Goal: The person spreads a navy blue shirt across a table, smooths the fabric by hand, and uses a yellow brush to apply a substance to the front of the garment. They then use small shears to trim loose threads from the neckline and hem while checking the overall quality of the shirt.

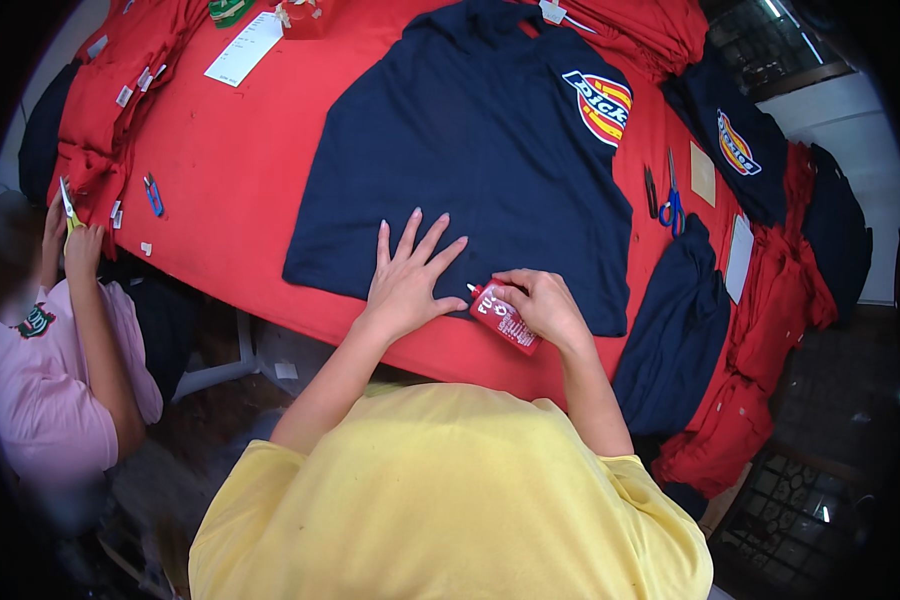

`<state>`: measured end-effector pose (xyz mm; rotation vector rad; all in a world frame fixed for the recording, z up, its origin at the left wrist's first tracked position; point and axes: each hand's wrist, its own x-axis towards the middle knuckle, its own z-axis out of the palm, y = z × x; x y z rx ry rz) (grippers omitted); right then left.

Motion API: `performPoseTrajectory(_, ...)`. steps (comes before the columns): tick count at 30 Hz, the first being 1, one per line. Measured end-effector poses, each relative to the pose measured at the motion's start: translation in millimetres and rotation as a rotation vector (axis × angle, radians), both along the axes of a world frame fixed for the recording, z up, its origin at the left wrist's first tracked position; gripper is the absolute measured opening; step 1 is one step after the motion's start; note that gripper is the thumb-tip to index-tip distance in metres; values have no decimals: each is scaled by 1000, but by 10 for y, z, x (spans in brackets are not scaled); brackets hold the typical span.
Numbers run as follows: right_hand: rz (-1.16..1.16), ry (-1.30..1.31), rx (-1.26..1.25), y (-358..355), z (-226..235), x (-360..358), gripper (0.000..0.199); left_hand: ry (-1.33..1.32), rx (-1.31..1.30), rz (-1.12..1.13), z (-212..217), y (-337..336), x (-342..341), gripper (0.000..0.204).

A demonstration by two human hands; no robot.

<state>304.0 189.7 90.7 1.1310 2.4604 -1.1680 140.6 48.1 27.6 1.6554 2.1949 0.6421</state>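
Pressing flat with spread fingers, the left hand (407, 283) steadies the navy shirt (480, 150) on the red desk (220, 170). The right hand (548, 305) grips a small red bottle (505, 317), its tip at the hem. Next, I judge, careful squeezing along the edge.

I see the shirt (470, 150) spread mid-frame on the table (220, 190). My left hand (407, 283) lies flat on its lower hem, my right hand (545, 305) beside it grips a glue bottle (505, 318). Scissors (672, 200) lie right of the shirt.
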Motion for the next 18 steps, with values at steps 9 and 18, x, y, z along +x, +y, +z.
performPoseTrajectory(9, -120, 711, -266, 611, 301, -880, 33, 37, 62, -21, -18, -42, -40, 88)
performPoseTrajectory(18, -228, 1035, 455, 1336, -466, -4218, 29, 139, 68, -125, 10, -44, -229, 85)
